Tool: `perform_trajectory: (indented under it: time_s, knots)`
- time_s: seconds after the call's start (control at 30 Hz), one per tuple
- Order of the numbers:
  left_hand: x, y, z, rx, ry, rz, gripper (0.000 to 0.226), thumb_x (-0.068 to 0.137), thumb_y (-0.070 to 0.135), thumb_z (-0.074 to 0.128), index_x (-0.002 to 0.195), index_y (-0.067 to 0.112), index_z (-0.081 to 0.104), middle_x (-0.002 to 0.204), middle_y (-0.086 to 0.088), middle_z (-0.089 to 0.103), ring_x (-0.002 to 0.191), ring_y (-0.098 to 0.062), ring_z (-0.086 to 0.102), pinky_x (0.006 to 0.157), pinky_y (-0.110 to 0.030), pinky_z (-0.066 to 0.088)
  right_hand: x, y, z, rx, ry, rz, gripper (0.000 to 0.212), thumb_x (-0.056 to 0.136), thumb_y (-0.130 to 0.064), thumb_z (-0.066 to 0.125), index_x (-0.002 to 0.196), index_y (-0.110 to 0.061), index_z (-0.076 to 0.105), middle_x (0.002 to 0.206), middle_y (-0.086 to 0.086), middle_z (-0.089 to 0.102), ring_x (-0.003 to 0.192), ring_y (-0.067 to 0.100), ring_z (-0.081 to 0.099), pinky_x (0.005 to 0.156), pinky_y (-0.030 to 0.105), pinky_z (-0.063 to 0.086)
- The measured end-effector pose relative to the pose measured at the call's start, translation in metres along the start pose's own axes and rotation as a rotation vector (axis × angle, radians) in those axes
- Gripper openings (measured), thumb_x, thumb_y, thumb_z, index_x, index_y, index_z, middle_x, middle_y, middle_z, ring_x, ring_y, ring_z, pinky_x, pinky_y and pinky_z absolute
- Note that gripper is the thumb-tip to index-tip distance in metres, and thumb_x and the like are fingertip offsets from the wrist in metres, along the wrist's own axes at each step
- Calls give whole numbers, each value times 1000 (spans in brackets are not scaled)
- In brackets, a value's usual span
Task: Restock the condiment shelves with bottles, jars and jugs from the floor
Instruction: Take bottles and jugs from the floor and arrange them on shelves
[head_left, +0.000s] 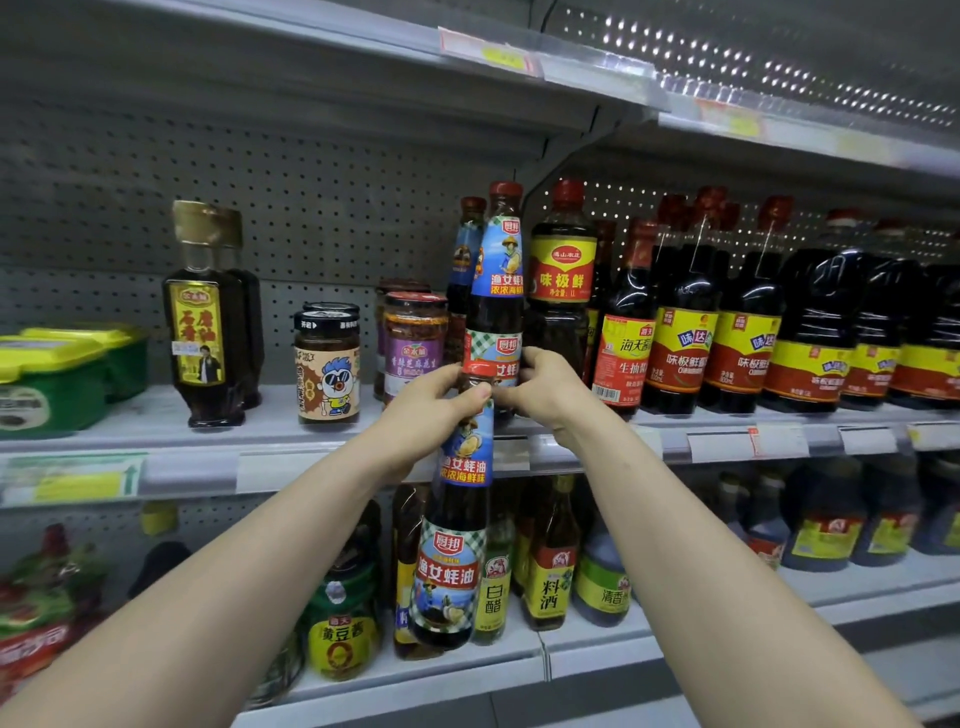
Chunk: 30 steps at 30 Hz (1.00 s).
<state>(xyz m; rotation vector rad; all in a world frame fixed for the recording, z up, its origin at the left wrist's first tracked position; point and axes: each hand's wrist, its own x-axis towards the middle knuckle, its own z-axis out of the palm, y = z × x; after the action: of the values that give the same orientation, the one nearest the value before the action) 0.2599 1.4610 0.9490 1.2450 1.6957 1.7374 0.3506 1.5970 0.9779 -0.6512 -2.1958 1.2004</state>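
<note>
My left hand (423, 423) grips the neck of a dark oyster sauce bottle (452, 561) with a blue label and red cap, which hangs upright in front of the middle shelf's edge (322, 462). My right hand (545, 392) holds the lower part of a matching oyster sauce bottle (497, 280) that stands on the middle shelf. A third such bottle (465, 254) stands just behind it. The two hands touch at the fingertips.
Left of the hands stand jars (327, 364), a purple-label jar (414, 343), and tall sesame oil bottles (208, 317). Soy sauce bottles (685, 322) crowd the shelf's right side. Green tubs (57, 379) lie far left. The lower shelf holds vinegar and cooking wine bottles (550, 571).
</note>
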Motion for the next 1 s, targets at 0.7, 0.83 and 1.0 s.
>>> perform_trajectory:
  time_s: [0.7, 0.83, 1.0]
  knots:
    - [-6, 19, -10, -12, 91, 60, 16, 95, 29, 62, 111, 26, 64, 106, 5, 75, 92, -9, 73, 68, -23, 56, -38, 21, 9, 111, 238, -176, 13, 92, -24, 71, 100, -23, 61, 87, -1, 72, 83, 17, 71, 74, 42, 61]
    - [-2, 30, -5, -42, 156, 100, 16, 95, 31, 62, 109, 23, 64, 103, 3, 75, 89, -12, 74, 71, -29, 57, -67, 38, 18, 155, 46, -171, 13, 96, -36, 64, 104, -26, 67, 94, -2, 75, 87, 13, 73, 84, 44, 61]
    - [3, 50, 0, -7, 278, 141, 10, 93, 37, 64, 100, 29, 63, 102, 2, 74, 87, -14, 74, 75, -33, 58, -102, 55, 25, 88, -47, -171, 55, 73, -64, 75, 118, -35, 62, 104, -18, 73, 94, -2, 69, 74, 18, 56]
